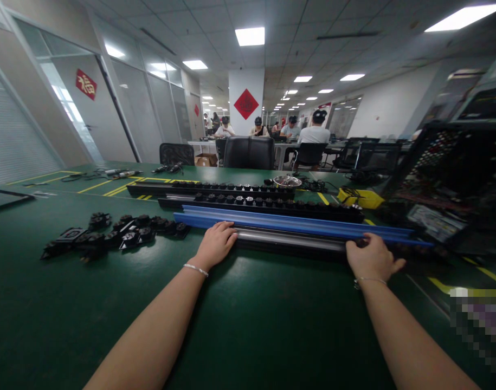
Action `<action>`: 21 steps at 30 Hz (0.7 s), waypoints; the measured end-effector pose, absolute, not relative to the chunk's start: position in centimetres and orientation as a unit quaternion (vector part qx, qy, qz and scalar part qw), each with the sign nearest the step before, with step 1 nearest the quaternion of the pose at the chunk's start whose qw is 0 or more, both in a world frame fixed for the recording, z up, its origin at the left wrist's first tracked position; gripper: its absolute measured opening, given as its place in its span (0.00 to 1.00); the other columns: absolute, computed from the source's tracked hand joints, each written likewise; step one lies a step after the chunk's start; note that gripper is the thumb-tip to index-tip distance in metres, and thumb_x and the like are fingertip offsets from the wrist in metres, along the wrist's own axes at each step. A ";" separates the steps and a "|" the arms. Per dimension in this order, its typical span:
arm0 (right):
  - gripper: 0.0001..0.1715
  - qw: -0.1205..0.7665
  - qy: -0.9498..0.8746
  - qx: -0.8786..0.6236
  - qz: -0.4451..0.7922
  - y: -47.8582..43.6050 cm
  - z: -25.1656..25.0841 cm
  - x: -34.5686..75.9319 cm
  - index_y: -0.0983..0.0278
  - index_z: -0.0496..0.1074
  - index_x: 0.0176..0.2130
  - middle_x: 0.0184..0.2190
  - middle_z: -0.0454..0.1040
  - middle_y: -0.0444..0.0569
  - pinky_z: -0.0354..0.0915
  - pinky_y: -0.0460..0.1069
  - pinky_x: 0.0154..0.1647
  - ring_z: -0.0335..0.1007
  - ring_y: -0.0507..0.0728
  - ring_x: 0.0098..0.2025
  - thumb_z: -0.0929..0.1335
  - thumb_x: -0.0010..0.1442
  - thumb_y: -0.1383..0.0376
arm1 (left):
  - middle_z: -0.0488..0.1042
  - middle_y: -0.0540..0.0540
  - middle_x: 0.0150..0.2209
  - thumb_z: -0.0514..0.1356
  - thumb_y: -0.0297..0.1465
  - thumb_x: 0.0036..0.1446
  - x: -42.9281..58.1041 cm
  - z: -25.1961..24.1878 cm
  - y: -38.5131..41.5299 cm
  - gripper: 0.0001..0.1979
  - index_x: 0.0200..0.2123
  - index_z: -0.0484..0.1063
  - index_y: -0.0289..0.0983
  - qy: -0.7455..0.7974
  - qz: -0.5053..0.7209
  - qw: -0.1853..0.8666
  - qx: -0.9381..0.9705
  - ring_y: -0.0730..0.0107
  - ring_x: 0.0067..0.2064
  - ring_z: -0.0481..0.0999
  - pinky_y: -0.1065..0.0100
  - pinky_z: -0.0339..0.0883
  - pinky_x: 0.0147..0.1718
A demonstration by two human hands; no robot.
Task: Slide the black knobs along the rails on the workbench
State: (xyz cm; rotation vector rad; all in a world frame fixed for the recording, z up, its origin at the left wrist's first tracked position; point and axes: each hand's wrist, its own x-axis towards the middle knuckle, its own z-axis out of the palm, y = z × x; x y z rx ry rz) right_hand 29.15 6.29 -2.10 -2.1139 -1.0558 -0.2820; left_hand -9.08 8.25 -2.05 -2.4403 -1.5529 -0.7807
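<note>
A long black channel rail [290,239] lies crosswise in front of me on the green table. My left hand [216,244] is closed over its left end, fingers on top. My right hand [372,257] grips the other end, thumb and fingers wrapped round it. Just behind runs a blue channel rail [272,220], longer than the black one and parallel to it. Left of my left hand lies a loose cluster of black round parts on small plates [137,232]. How the undersides of the rails rest on the table is hidden.
Farther back lie two black rails fitted with rows of round parts, one nearer [248,201] and one behind [215,188]. A metal bowl [287,181] and a yellow bin [359,198] stand beyond. Dark racks [455,179] rise at right. People sit at far tables.
</note>
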 end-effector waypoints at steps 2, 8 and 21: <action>0.25 0.364 -0.420 -0.824 -0.109 6.2 -2.0 28.9 0.64 0.68 0.45 0.40 0.72 0.55 0.45 0.68 0.55 0.65 0.66 0.43 0.62 0.49 0.56 | 0.71 0.46 0.52 0.48 0.37 0.62 -9.1 -2.1 8.3 0.17 0.43 0.74 0.41 -0.514 -0.265 0.075 -0.813 0.63 0.54 0.66 0.58 0.59 0.56; 0.24 0.350 -0.441 -0.818 -0.116 6.0 -1.6 27.9 0.64 0.68 0.45 0.40 0.72 0.55 0.47 0.66 0.55 0.65 0.64 0.42 0.61 0.50 0.57 | 0.71 0.45 0.52 0.46 0.38 0.63 -9.2 -2.1 8.3 0.18 0.44 0.74 0.40 -0.515 -0.254 0.085 -0.814 0.63 0.54 0.66 0.59 0.59 0.55; 0.21 0.319 -0.479 -0.806 -0.138 6.1 -1.7 27.3 0.64 0.70 0.42 0.37 0.72 0.54 0.52 0.62 0.52 0.65 0.62 0.40 0.62 0.51 0.57 | 0.71 0.45 0.52 0.46 0.38 0.63 -9.3 -2.3 8.5 0.18 0.44 0.74 0.41 -0.513 -0.257 0.084 -0.815 0.63 0.54 0.66 0.58 0.58 0.56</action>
